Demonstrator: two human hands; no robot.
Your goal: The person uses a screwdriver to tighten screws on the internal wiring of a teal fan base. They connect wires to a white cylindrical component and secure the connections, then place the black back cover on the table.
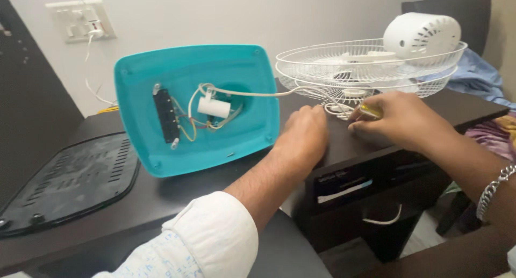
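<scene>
Nearest, the left hand [302,135] rests knuckles-up on the dark tabletop [161,197], fingers curled, holding nothing visible. Just beyond, the right hand [400,119] pinches a yellow-handled tool [371,112] beside white wire. Behind stand the teal fan base [252,74] and white fan grille [371,68].

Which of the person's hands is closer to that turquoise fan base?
Left. The left hand rests on the dark table just beside the turquoise base's right edge. The right hand is farther right, by the white fan cage, pinching a small yellow-handled tool.
</scene>
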